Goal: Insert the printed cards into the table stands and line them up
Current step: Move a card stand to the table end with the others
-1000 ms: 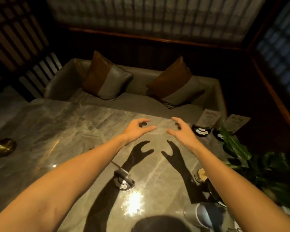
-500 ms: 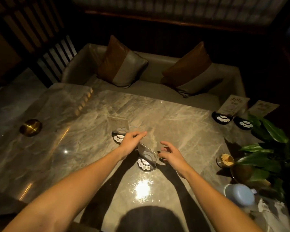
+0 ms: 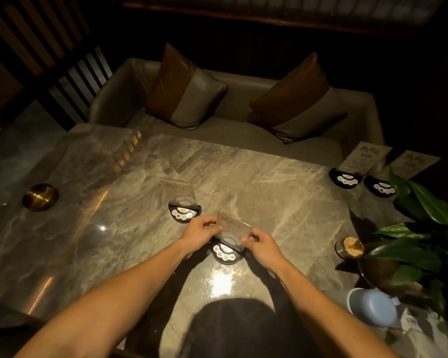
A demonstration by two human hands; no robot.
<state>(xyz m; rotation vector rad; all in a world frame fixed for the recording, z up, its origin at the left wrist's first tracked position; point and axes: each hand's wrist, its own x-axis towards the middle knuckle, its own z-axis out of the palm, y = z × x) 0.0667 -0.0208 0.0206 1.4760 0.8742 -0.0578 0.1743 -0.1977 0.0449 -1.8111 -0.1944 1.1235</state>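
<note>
A printed card in a clear holder (image 3: pixel 233 226) stands tilted over a black half-round stand (image 3: pixel 226 254) near the table's middle. My left hand (image 3: pixel 201 233) pinches the card's left edge and my right hand (image 3: pixel 259 245) pinches its right edge. Behind and to the left, a second clear holder (image 3: pixel 177 189) stands upright in its black stand (image 3: pixel 184 214). Two more carded stands sit at the table's far right: one (image 3: pixel 345 178) and another (image 3: pixel 380 187) beside it. Whether the held card sits fully in its slot is hidden by my fingers.
The marble table (image 3: pixel 269 182) carries a brass bowl (image 3: pixel 40 197) at the left, a toothpick jar (image 3: pixel 349 248), a potted plant (image 3: pixel 419 228) and a pale blue cup (image 3: pixel 371 307) at the right. A grey sofa with two cushions (image 3: pixel 186 89) lies beyond the far edge.
Both hands have come down from above the table and closed on the near card's edges. The view has tilted down, bringing the two middle stands into sight.
</note>
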